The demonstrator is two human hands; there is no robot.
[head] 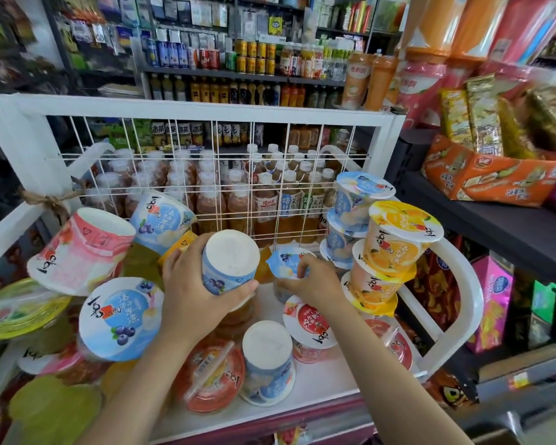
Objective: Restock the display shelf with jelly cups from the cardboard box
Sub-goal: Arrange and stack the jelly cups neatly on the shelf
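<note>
My left hand (193, 281) grips an upside-down blue blueberry jelly cup (230, 261) over the middle of the white display shelf (318, 377). My right hand (315, 281) holds another blue jelly cup (288, 263) by its lid, right beside the first. Around them lie several jelly cups: a pink one (84, 252) tipped at the left, a blue lid (122, 319) facing me, an inverted blue cup (267, 361) in front, a red one (211, 374). Orange cups (395, 245) and blue cups (357, 200) stand stacked at the right. The cardboard box is out of view.
A white wire grid (225, 175) backs the shelf, with bottled drinks (270, 200) behind it. A dark rack (495, 220) with orange snack packs (495, 178) stands to the right. Green-lidded cups (16, 313) crowd the left edge.
</note>
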